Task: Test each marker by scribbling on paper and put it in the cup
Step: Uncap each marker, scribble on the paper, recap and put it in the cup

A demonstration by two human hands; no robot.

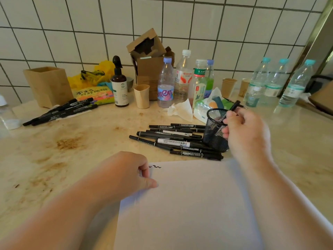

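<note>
Head: right hand (246, 130) pinches marker (235, 105) by cup (215, 130); left hand (126, 170) on paper (198, 204).

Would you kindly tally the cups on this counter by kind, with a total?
Black wire-mesh cup: 1
Brown paper cups: 2
Beige smooth-walled cup: 1
Total: 4

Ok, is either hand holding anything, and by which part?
Right hand pinches a black marker by its lower part, top end sticking out above the mesh cup. Left hand rests on the paper at its edge; grip unclear.
</note>
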